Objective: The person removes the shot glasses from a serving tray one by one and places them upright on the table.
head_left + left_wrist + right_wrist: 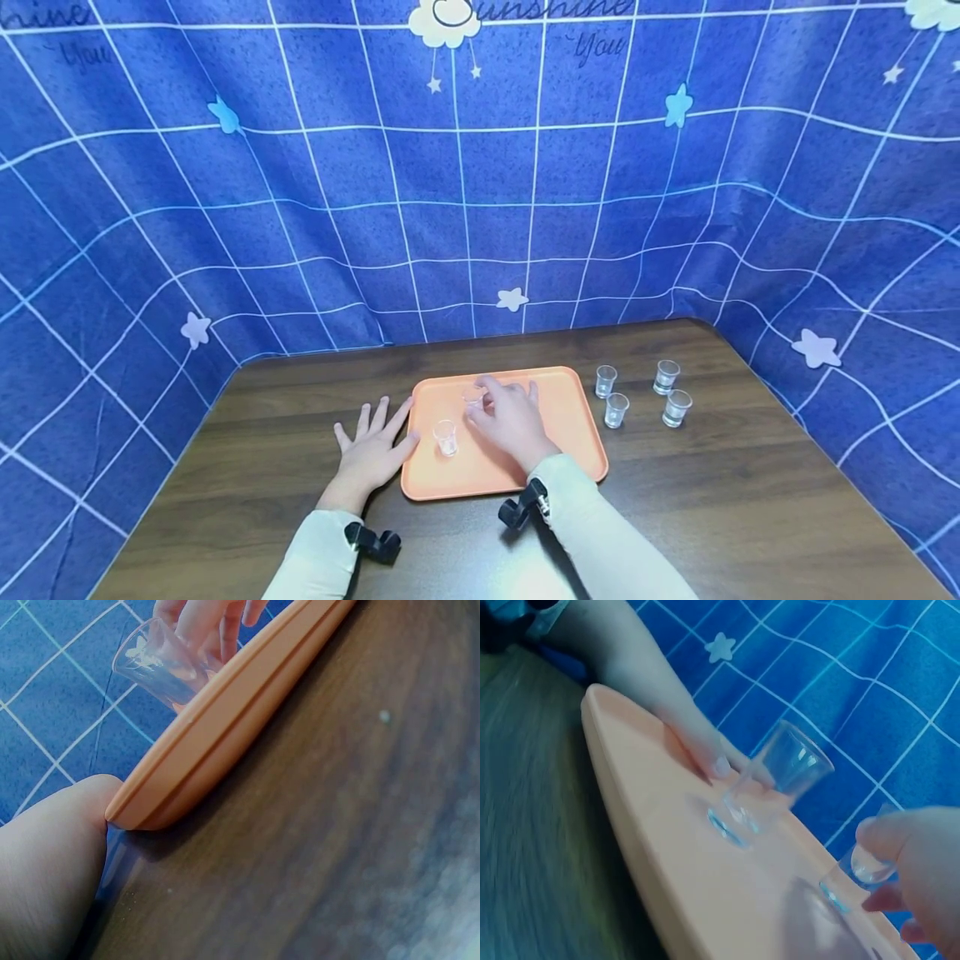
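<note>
An orange tray (502,475) lies on the wooden table. Over its far half, my right hand (512,418) pinches a small clear shot glass (472,397) between thumb and fingers; in the right wrist view that glass (855,870) is partly hidden behind the thumb, with its base at the tray. A second shot glass (446,437) stands upright on the tray's left part, apart from both hands. My left hand (372,454) is spread flat at the left edge, its thumb touching the tray rim (172,772).
To the right of the tray, several more shot glasses (616,410) stand on the wooden table (750,500). A blue curtain (495,183) with white grid lines and stars hangs behind the table and along both sides.
</note>
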Available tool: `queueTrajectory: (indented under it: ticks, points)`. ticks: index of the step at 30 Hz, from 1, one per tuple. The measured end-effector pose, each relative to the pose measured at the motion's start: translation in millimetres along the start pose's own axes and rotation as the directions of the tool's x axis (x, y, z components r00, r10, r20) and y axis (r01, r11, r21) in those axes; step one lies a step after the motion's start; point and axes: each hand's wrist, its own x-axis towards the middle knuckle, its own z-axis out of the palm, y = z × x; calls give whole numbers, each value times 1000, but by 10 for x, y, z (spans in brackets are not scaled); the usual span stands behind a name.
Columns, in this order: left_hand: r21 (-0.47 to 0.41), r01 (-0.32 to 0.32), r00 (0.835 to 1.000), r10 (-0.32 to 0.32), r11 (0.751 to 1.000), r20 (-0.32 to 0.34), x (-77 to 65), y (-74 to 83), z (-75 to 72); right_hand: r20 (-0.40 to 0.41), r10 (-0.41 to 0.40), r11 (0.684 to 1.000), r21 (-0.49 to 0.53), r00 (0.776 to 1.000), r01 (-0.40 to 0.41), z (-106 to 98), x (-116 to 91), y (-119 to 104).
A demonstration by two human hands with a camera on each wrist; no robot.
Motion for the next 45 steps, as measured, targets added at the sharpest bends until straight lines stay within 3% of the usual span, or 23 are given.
queueTrajectory:
  ticks: [12,16,24,32,39,45]
  points:
    - [-10,-2,1000,2,1000,-17,0,-5,6,-17,-136,989,-56,991,135,-313,-118,236]
    - [-6,-1,1000,1,1000,-13,0,-1,3,-32,-194,980,-58,980,192,-422,-184,330]
    - [7,-10,1000,10,1000,-18,13,-17,5,-142,-292,956,-70,946,285,-622,-280,524]
    - [5,-13,1000,13,1000,-16,6,-21,14,-200,-301,953,-99,932,287,-778,-357,765]
    - [1,-9,1000,9,1000,-16,12,-29,18,-254,-394,919,-133,883,372,-945,-448,910]
    - [-1,-9,1000,9,1000,-14,7,-12,3,-330,-465,886,-184,822,427,-1073,-527,1062]
